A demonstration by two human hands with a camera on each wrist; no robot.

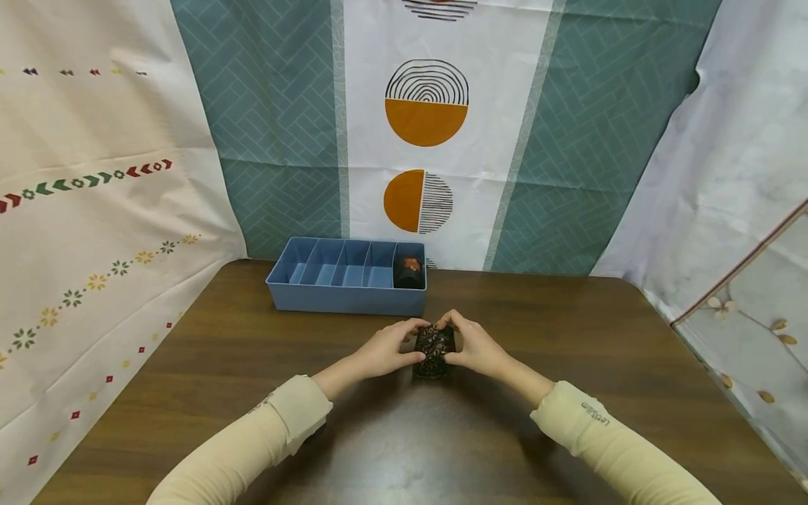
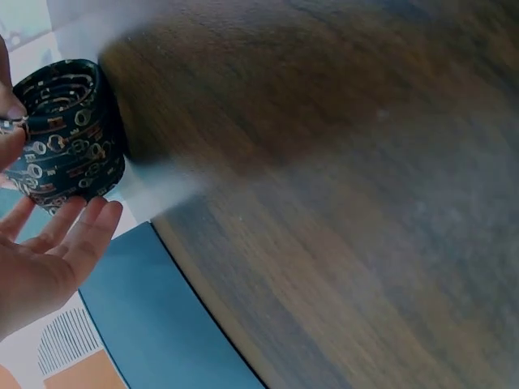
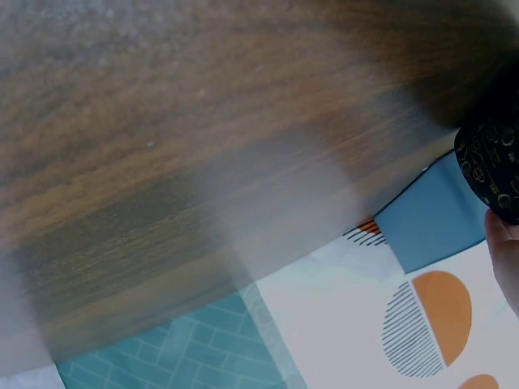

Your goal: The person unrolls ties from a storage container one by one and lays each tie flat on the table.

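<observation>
A dark necktie [image 1: 434, 354], printed with small light key shapes, is rolled into a coil in front of me. In the left wrist view the roll [image 2: 71, 154] shows its spiral of fabric layers at the top. My left hand [image 1: 390, 348] holds its left side, thumb near me and fingers at the far edge. On the other side my right hand [image 1: 476, 348] grips it likewise between thumb and fingers. The right wrist view catches only part of the roll [image 3: 491, 166] at its right edge, with a bit of the hand below it.
Behind the hands, a blue divided box [image 1: 347, 299] stands near the table's back edge. Its rightmost compartment holds another dark roll [image 1: 409, 273] with an orange-red motif. The brown wooden table [image 1: 568, 337] is bordered by patterned curtains [image 1: 278, 126] at the back and sides.
</observation>
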